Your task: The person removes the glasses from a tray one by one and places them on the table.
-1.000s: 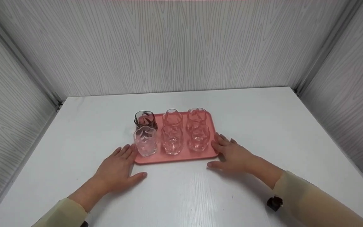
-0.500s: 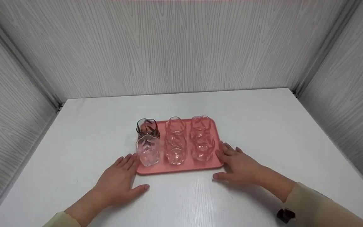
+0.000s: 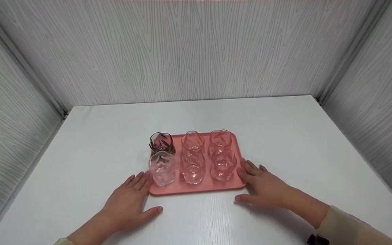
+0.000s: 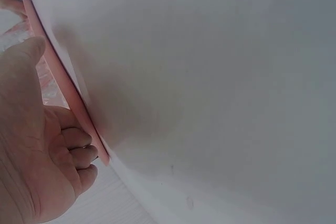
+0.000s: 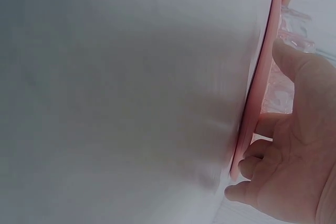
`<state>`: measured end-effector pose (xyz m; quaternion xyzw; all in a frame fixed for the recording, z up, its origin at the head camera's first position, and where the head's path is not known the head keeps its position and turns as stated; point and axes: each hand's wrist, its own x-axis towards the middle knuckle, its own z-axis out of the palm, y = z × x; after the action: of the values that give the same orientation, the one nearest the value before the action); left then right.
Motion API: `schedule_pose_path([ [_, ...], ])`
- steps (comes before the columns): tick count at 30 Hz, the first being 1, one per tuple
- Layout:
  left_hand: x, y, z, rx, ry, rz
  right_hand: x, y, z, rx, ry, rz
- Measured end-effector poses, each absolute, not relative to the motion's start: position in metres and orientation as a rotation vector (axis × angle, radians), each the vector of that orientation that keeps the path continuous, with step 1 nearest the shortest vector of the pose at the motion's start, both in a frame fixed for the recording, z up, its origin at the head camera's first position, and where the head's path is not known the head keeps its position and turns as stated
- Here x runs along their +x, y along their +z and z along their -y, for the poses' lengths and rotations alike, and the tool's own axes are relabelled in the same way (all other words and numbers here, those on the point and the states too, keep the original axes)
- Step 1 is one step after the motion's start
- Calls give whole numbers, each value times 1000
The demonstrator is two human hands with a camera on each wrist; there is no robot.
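A pink tray [image 3: 206,186] lies on the white table, bearing several wavy glasses in two rows of three. At its back left corner is a dark tinted glass [image 3: 161,140]; in front of that stands a clear glass [image 3: 162,170]. The others, such as the front middle glass [image 3: 193,170], look clear or pinkish over the tray. My left hand [image 3: 126,204] touches the tray's left edge with extended fingers, thumb spread apart. Against the right edge rest the fingers of my right hand [image 3: 267,189]. Both wrist views show the tray's front rim [image 4: 63,80] between hand and table.
The white table [image 3: 114,136] reaches back to a wood-grain panel [image 3: 196,51]. Similar panels stand at the left [image 3: 5,136] and right [image 3: 383,102]. Table surface surrounds the tray on every side.
The tray with its glasses has slid toward me and slightly right. Both hands have moved along with it, staying at its left and right edges.
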<state>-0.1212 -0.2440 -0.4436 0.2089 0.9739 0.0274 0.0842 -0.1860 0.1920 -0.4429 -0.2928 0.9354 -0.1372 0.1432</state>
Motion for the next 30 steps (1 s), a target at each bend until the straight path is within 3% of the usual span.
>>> schedule_pose_path([
  [16,-120,-444,239,538,103,-2937,-182,-440,-198,-900,-372,-2693],
  [30,-149,-441,252,561,213,-2973,-197,-424,-201,-866,-638,-2761],
])
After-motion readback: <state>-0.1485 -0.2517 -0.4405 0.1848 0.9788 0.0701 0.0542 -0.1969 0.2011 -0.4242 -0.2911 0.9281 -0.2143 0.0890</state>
